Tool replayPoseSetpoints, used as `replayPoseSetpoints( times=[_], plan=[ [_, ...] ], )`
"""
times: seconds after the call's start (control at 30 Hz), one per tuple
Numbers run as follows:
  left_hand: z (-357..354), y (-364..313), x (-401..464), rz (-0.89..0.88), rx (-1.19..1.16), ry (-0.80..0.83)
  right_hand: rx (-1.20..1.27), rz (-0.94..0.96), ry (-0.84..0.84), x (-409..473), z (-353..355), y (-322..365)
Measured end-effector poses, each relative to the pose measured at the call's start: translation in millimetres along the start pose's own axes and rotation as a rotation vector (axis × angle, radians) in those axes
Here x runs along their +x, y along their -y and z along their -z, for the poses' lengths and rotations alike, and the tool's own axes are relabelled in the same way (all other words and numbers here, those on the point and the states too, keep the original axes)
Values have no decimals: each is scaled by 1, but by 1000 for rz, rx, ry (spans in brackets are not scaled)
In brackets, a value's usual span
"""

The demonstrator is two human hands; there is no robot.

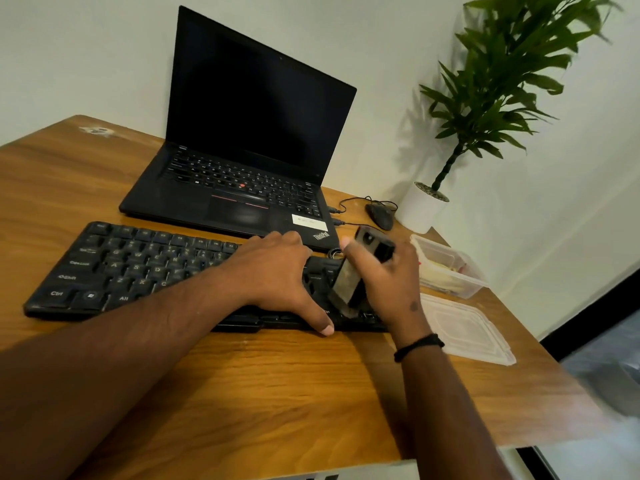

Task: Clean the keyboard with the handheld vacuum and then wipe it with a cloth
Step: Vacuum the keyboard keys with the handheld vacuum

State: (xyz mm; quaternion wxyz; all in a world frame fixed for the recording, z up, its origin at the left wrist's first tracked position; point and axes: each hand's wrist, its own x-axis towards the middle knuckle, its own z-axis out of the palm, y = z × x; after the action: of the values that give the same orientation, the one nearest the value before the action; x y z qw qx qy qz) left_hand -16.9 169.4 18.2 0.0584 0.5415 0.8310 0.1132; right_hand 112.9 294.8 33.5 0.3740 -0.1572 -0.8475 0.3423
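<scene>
Two hands work over the right end of a black keyboard (138,268); the right hand (388,282) has its fingers (349,252) curled tight around a small handheld vacuum (360,271), thumb on the near side, the dark body tilted with its top toward the laptop and its lower end down on the keys; the left hand (277,268) lies flat on the keyboard just beside it, its fingers a little apart and holding nothing, the thumb stretched out so that its tip reaches the front edge of the keyboard and the table (242,375); a dark band circles the right wrist; behind the keyboard stands an open black laptop (242,140) with a dark screen; right of it lies a wired mouse (380,214); a clear plastic box (450,268) sits near the right hand, its loose lid (467,329) flat beside it; a potted plant (485,98) stands at the far corner.
</scene>
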Motion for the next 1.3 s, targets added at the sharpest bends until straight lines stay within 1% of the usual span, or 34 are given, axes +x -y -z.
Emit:
replayPoseSetpoints(
  times=[0.07, 0.17, 0.2, 0.27, 0.33, 0.37, 0.47, 0.5, 0.53, 0.6, 0.63, 0.67, 0.77, 0.8, 0.83, 0.9, 0.93, 0.97, 1.03, 1.07, 1.1, 1.17, 1.2, 1.23, 1.3],
  plan=[
    [1, -1, 0, -6, -8, -9, -5, 12, 91, -11, 4, 4],
    [1, -1, 0, -5, -15, -9, 15, -40, 90, -17, 10, 5],
    [1, 0, 1, -5, -15, -11, -27, -24, 45, -17, 10, 4],
    [0, 0, 1, -5, -11, -11, -196, 58, -89, -17, 6, 2],
    [1, 1, 1, -2, -8, -9, -260, 92, -186, -16, 2, 1],
    [1, 1, 0, -1, -12, -8, -229, 92, -179, -16, 1, 1],
    [1, 1, -1, -4, -26, -21, -13, 30, 5, -19, 2, -2],
    [1, 0, -1, -4, -27, -21, -13, 5, 11, -19, 3, -5],
    [1, 0, -1, -2, -26, -16, -64, -26, -28, -16, 5, -8],
    [2, 0, -1, 2, -30, -3, -236, -84, -204, -10, 12, -15],
    [2, 0, -1, 2, -31, -1, -270, -88, -254, -9, 13, -15],
    [2, 0, -1, 2, -29, 0, -257, -67, -246, -11, 14, -14],
    [3, -1, -1, -3, -25, -2, -109, -20, -67, -22, 12, -5],
    [3, -1, -1, -1, -28, -3, -95, -29, -52, -23, 13, -6],
    [3, -1, -2, 0, -33, -1, -124, -53, -82, -21, 16, -10],
    [4, -1, -3, 2, -37, 5, -248, -93, -210, -16, 23, -14],
    [4, -1, -3, 2, -36, 5, -249, -93, -231, -16, 23, -13],
    [4, -1, -3, 1, -34, 5, -211, -73, -203, -19, 21, -9],
    [4, -2, -3, -4, -23, 0, -85, -52, -72, -27, 12, -1],
    [4, -2, -3, -6, -17, -2, -64, -53, -58, -29, 10, 1],
    [4, -2, -3, -6, -17, -3, -75, -74, -92, -26, 9, -3],
    [3, -2, -3, -7, -29, -3, -163, -132, -256, -19, 10, -10],
    [3, -2, -2, -8, -32, -4, -169, -149, -316, -16, 10, -10],
    [3, -2, -3, -8, -32, -6, -134, -136, -304, -17, 8, -6],
    [2, -1, -2, -12, -28, -19, -38, -74, -120, -23, 0, 5]
  ],
)
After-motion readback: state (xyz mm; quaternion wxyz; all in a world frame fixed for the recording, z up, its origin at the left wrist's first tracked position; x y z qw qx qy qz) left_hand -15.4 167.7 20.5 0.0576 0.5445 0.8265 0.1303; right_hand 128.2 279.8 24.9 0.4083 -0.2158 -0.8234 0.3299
